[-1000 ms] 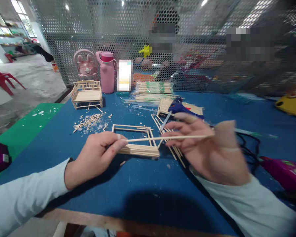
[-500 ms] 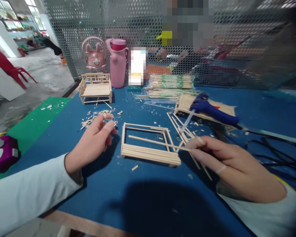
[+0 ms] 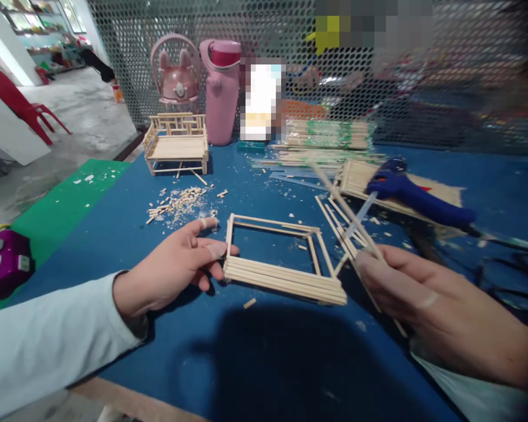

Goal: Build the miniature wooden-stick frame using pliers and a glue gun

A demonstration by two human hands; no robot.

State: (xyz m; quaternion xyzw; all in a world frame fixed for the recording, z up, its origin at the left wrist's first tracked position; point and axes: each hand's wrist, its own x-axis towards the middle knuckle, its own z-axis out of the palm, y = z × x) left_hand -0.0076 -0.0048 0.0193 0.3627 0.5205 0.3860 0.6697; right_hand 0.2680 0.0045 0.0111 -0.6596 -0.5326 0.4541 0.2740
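A: Starting with the head view, what is the right hand (image 3: 426, 299) doing?

B: It is grasping a thin stick (image 3: 345, 206) near one end, pinched between thumb and fingers. The stick slants up and away to the left, blurred toward its far end

A: And the left hand (image 3: 176, 266)?

B: Its thumb and fingertips are at the left end of the stick frame (image 3: 286, 281), touching it, with one finger showing past the left bar. I cannot tell whether they grip it or only rest against it

A: Where is that frame?

B: On the blue worktop (image 3: 273, 196), between the two hands. Several sticks lie side by side along its near edge; the rest is an open rectangle

A: What lies around it?

B: Loose sticks (image 3: 328, 218) just beyond its right end, near the right hand. Behind those, a blue glue gun (image 3: 422, 196) rests across a stick panel (image 3: 355, 180). Small offcuts (image 3: 180, 202) are scattered beyond the left hand, and past them stands a miniature bench (image 3: 176, 146), upright, near a pink bottle (image 3: 223, 102)
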